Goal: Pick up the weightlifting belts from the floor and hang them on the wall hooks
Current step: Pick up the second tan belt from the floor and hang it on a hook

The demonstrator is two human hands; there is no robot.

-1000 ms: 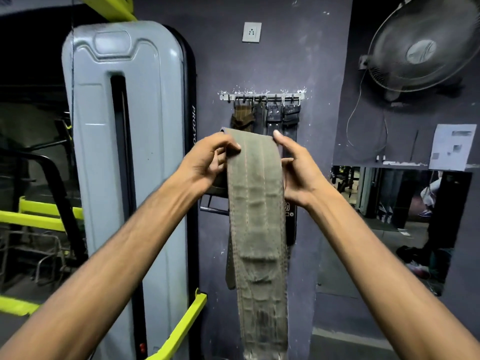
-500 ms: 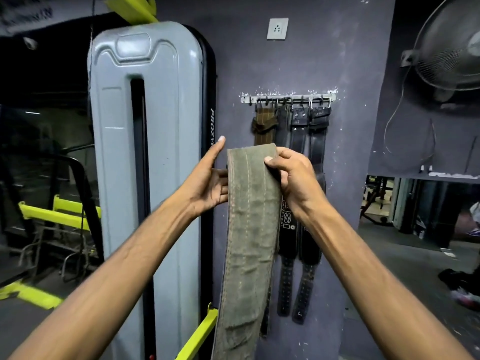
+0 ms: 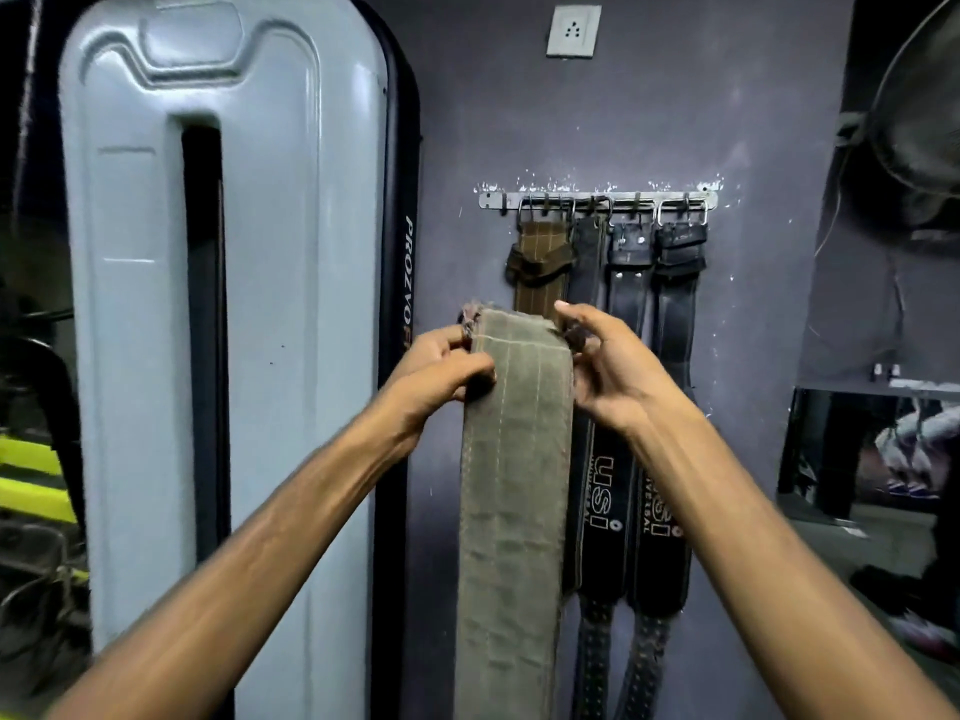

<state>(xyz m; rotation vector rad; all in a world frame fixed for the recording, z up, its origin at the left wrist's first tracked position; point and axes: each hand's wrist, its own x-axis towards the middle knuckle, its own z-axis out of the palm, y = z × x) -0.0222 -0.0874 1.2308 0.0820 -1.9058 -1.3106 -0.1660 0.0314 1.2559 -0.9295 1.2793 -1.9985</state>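
I hold a wide grey-green stitched weightlifting belt (image 3: 514,491) by its frayed top end, and it hangs straight down in front of the wall. My left hand (image 3: 441,368) pinches its left edge. My right hand (image 3: 605,363) holds its right edge, fingers partly spread. Above and behind is a metal hook rail (image 3: 597,200) on the purple wall. From it hang a brown belt (image 3: 540,257) at the left and three black belts (image 3: 631,283) to its right. The belt's top end is below the rail, apart from it.
A tall grey machine shroud (image 3: 218,304) stands close on the left, with yellow frame bars (image 3: 31,475) beyond it. A wall socket (image 3: 573,31) sits above the rail. A wall fan (image 3: 919,96) is at upper right, and a mirror (image 3: 872,459) lower right.
I have come closer to the wall, so the rail and the hung belts look larger. My left hand has closed on the belt's left edge. The belt's top is held squarer under the rail.
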